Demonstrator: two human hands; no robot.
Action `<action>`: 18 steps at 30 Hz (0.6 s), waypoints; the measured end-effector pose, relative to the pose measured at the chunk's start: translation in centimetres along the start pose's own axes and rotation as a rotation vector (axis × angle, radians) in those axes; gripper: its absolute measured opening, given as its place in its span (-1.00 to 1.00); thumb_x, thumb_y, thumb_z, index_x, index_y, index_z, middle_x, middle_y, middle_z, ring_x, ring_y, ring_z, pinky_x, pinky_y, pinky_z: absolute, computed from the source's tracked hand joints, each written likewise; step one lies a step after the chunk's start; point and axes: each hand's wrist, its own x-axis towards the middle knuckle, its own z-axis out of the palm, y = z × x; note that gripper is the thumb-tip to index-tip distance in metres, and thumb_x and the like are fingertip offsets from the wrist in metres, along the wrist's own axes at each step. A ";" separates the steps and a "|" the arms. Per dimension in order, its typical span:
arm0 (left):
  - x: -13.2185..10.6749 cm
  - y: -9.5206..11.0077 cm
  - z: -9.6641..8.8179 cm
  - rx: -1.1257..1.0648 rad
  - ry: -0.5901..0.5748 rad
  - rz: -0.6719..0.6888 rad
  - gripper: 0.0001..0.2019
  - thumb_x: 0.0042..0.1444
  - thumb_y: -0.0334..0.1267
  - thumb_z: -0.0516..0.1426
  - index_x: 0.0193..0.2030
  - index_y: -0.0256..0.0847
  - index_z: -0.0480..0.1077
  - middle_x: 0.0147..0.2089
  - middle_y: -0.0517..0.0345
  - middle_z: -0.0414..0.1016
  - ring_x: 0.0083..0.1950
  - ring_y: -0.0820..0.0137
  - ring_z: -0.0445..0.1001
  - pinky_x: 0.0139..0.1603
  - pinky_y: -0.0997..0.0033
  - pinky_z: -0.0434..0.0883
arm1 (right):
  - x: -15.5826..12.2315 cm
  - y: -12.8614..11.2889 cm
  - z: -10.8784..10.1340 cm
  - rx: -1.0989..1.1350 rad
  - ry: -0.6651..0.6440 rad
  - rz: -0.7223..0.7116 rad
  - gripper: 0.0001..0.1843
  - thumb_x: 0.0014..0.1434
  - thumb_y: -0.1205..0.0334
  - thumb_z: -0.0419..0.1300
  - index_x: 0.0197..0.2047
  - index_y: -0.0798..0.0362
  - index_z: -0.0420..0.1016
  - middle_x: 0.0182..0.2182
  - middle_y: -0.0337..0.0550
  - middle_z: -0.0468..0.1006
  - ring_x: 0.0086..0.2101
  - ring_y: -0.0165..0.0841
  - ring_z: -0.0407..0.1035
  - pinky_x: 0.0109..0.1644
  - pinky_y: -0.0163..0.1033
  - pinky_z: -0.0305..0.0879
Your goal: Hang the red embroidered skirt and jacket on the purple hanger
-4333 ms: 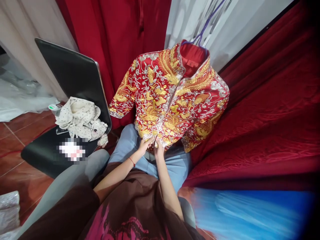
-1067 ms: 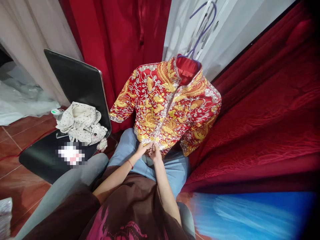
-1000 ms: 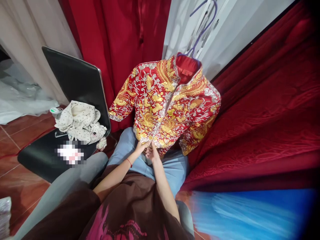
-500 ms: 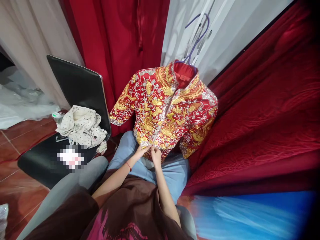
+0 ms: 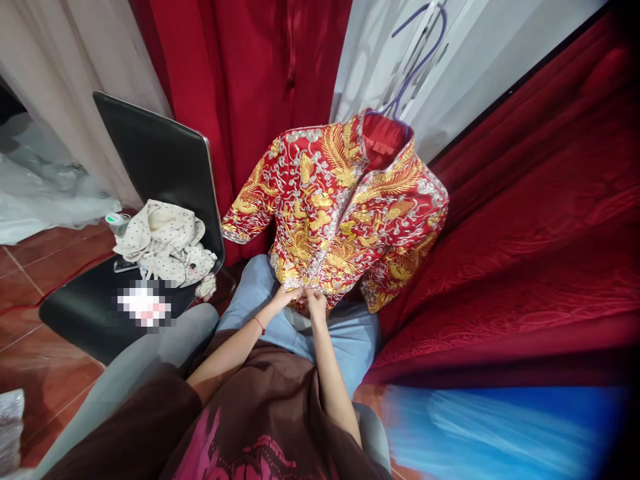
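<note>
A red jacket (image 5: 345, 213) with gold and silver embroidery hangs from a purple hanger (image 5: 420, 63), its hem over my lap. Its front edges meet along a silver-trimmed line and part toward the collar. At the bottom of that line my left hand (image 5: 286, 297) is closed on the hem. Right beside it, the fingers of my right hand (image 5: 316, 303) pinch the other side of the front hem. Whatever small fastening may lie between the fingertips is hidden.
To the left stands a black chair (image 5: 157, 150) bearing a bundled dotted white cloth bag (image 5: 167, 240) and a blurred-out item. Red curtains (image 5: 525, 233) hang at the right and behind. Blue fabric (image 5: 500, 427) lies low at the right, clear plastic (image 5: 45, 193) at far left.
The jacket's collar and hanger sit a little higher and further right in view. Both hands keep their grip at the hem, moved only slightly.
</note>
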 end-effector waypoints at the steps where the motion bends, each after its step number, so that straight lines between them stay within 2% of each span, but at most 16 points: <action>1: 0.0 0.0 0.0 0.003 0.002 -0.002 -0.57 -0.25 -0.21 0.45 -0.18 -0.28 0.58 -0.13 -0.02 0.66 -0.02 0.20 0.58 0.16 0.19 0.39 | 0.0 0.1 0.1 0.025 -0.012 0.023 -0.52 -0.04 -0.24 0.29 -0.57 0.03 0.42 -0.67 -0.21 0.46 -0.63 -0.36 0.33 -0.52 -0.28 0.18; 3: 0.1 -0.1 -0.1 0.009 -0.003 -0.003 -0.55 -0.25 -0.20 0.46 -0.16 -0.29 0.58 -0.09 -0.03 0.66 -0.01 0.18 0.58 0.18 0.16 0.38 | 0.1 0.1 0.2 0.054 -0.026 0.057 -0.47 -0.06 -0.31 0.27 -0.54 0.03 0.39 -0.62 -0.20 0.48 -0.61 -0.37 0.35 -0.55 -0.29 0.15; 6: 0.2 -0.1 -0.1 0.016 -0.023 -0.001 -0.53 -0.24 -0.17 0.46 -0.15 -0.30 0.58 -0.04 -0.06 0.65 0.03 0.15 0.57 0.23 0.12 0.36 | 0.1 -0.2 0.1 0.064 -0.015 0.031 -0.45 -0.12 -0.34 0.28 -0.51 0.01 0.34 -0.59 -0.24 0.46 -0.57 -0.41 0.32 -0.50 -0.30 0.17; 10: 0.2 -0.4 -0.1 0.019 -0.039 -0.001 -0.49 -0.17 -0.12 0.43 -0.05 -0.31 0.57 0.03 -0.09 0.62 0.09 0.13 0.56 0.27 0.09 0.34 | 0.2 -0.7 -0.7 -0.009 -0.012 -0.061 -0.54 -0.10 -0.23 0.29 -0.49 0.01 0.35 -0.60 -0.32 0.41 -0.53 -0.42 0.26 -0.37 -0.29 0.22; 14: 0.3 -0.9 -0.3 0.031 -0.026 0.007 -0.46 -0.17 -0.11 0.43 -0.03 -0.31 0.56 0.05 -0.10 0.62 0.11 0.13 0.55 0.29 0.10 0.33 | 0.0 -1.1 -1.0 -0.125 -0.024 -0.094 -0.63 -0.05 -0.12 0.25 -0.56 -0.01 0.33 -0.67 -0.33 0.35 -0.53 -0.38 0.23 -0.37 -0.28 0.17; 18: 0.5 -1.3 -0.3 0.057 0.022 0.012 -0.50 -0.18 -0.12 0.43 -0.09 -0.33 0.57 0.00 -0.11 0.63 0.12 0.11 0.55 0.29 0.08 0.34 | -0.4 -1.4 -0.6 -0.184 -0.036 -0.105 -0.63 0.04 -0.11 0.14 -0.60 -0.03 0.28 -0.72 -0.32 0.30 -0.55 -0.36 0.23 -0.42 -0.28 0.14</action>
